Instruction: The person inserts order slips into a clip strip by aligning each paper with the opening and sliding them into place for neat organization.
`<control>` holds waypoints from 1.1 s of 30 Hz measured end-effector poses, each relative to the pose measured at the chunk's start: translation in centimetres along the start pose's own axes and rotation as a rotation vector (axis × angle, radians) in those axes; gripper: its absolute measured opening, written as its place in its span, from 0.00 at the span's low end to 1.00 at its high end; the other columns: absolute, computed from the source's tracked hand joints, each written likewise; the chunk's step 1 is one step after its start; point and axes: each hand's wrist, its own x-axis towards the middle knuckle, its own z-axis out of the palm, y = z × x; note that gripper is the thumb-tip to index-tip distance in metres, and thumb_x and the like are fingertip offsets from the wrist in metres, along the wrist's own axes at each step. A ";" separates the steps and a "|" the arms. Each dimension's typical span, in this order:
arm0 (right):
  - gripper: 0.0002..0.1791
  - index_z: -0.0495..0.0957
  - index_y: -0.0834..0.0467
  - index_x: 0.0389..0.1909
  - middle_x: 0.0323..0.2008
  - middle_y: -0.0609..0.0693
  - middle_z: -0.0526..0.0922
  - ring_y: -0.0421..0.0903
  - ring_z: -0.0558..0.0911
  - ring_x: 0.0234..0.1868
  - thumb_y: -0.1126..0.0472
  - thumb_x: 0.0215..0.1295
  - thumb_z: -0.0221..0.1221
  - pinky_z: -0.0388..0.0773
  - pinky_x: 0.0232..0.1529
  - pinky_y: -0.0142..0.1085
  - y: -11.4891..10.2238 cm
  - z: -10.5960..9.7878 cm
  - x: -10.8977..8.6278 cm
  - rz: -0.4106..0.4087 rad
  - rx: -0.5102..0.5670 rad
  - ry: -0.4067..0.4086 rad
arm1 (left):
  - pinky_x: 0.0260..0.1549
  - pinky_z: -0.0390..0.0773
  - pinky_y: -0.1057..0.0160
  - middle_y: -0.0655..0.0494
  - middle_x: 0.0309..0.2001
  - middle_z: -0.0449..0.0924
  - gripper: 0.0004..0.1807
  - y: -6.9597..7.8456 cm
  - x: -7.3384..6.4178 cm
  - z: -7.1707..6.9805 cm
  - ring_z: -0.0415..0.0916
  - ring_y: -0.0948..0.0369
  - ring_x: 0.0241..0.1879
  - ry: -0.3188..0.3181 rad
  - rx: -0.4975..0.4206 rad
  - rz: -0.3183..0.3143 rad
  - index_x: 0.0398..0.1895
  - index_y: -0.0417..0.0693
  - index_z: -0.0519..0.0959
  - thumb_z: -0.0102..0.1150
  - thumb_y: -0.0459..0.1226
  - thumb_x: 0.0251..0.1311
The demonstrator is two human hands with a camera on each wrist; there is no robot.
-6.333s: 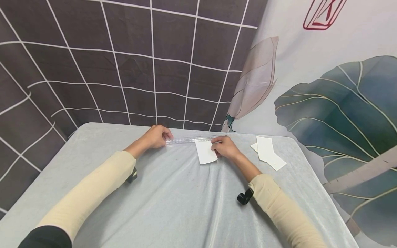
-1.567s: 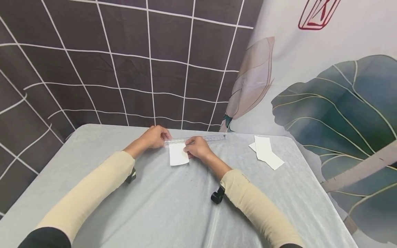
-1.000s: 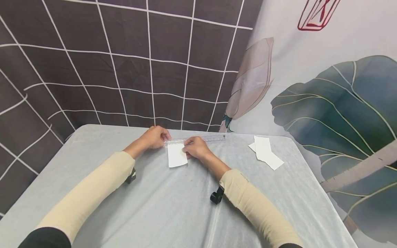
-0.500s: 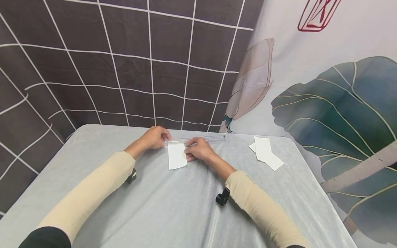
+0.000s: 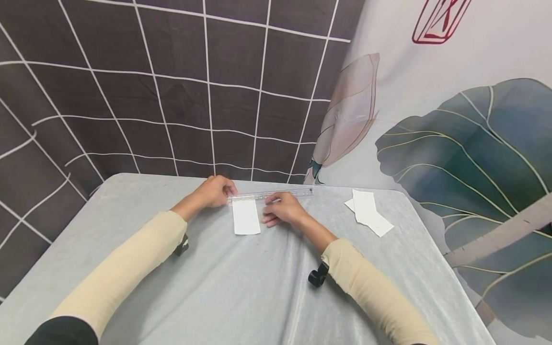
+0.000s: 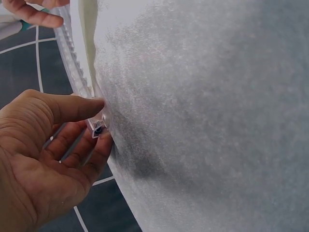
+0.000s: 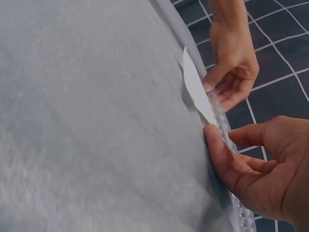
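Observation:
My left hand pinches the left end of a clear plastic strip, which lies along the table's far edge. In the left wrist view the thumb lies over the strip's end and the fingers come from beneath; rows of small ridges run along it. A white piece of paper hangs from the strip toward me, its upper edge at the strip, just right of the left hand. My right hand is just right of the paper, over the strip. In the right wrist view its thumb and fingers are apart, close to the paper's corner.
Several loose white paper pieces lie overlapped on the right of the table. A pale grey cloth with folds covers the table. Behind its far edge hangs a dark gridded cloth; a leaf-printed curtain hangs at the right.
The paper has moved left along the strip, from its middle to near the left hand. The right hand went along, then let go of the paper and shifted slightly right. The left hand stays.

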 end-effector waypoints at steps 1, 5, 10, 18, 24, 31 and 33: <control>0.23 0.78 0.72 0.67 0.39 0.69 0.94 0.41 0.91 0.24 0.71 0.75 0.64 0.93 0.34 0.36 0.0 -0.1 0.0 0.003 -0.001 0.002 | 0.48 0.85 0.53 0.47 0.39 0.92 0.25 1.4 -0.8 -0.7 0.86 0.50 0.42 -0.006 -0.003 -0.015 0.41 0.46 0.93 0.56 0.22 0.40; 0.23 0.78 0.72 0.67 0.37 0.66 0.94 0.41 0.91 0.24 0.70 0.75 0.64 0.93 0.34 0.35 0.3 -0.6 -0.1 0.010 -0.003 0.005 | 0.47 0.85 0.56 0.50 0.38 0.92 0.25 2.4 -1.7 -1.3 0.86 0.53 0.41 0.005 -0.022 0.017 0.40 0.47 0.93 0.55 0.23 0.41; 0.24 0.77 0.73 0.68 0.34 0.64 0.93 0.41 0.91 0.25 0.71 0.74 0.64 0.92 0.33 0.35 0.4 -1.3 -0.4 0.013 0.017 0.001 | 0.46 0.84 0.57 0.50 0.37 0.91 0.25 2.4 -1.8 -1.1 0.85 0.54 0.40 0.013 -0.012 0.007 0.40 0.45 0.93 0.54 0.23 0.41; 0.24 0.77 0.74 0.67 0.33 0.63 0.94 0.41 0.91 0.24 0.71 0.74 0.64 0.92 0.33 0.36 0.7 -2.5 -0.8 -0.001 0.018 0.015 | 0.48 0.85 0.55 0.49 0.38 0.92 0.25 2.5 -1.7 -1.2 0.85 0.53 0.41 0.001 -0.008 0.001 0.42 0.45 0.93 0.55 0.22 0.41; 0.24 0.77 0.73 0.67 0.31 0.62 0.94 0.41 0.91 0.24 0.70 0.74 0.65 0.92 0.33 0.35 1.0 -3.2 -0.8 0.006 -0.006 0.024 | 0.52 0.86 0.51 0.45 0.41 0.92 0.26 3.1 -1.9 -1.5 0.86 0.50 0.44 -0.016 0.012 -0.038 0.44 0.42 0.93 0.55 0.21 0.41; 0.24 0.77 0.73 0.68 0.32 0.60 0.94 0.41 0.92 0.25 0.70 0.74 0.65 0.92 0.34 0.35 1.2 -4.0 -1.0 0.008 0.003 0.035 | 0.44 0.84 0.56 0.50 0.37 0.91 0.26 -1.3 0.8 0.4 0.84 0.53 0.40 -0.007 -0.003 0.007 0.40 0.50 0.93 0.57 0.23 0.37; 0.23 0.77 0.73 0.67 0.31 0.58 0.93 0.41 0.92 0.26 0.70 0.75 0.65 0.92 0.33 0.35 1.2 -4.2 -1.1 0.011 -0.002 0.037 | 0.48 0.86 0.52 0.47 0.39 0.92 0.26 0.1 0.0 -0.3 0.85 0.49 0.43 -0.020 -0.006 -0.003 0.41 0.47 0.93 0.57 0.22 0.38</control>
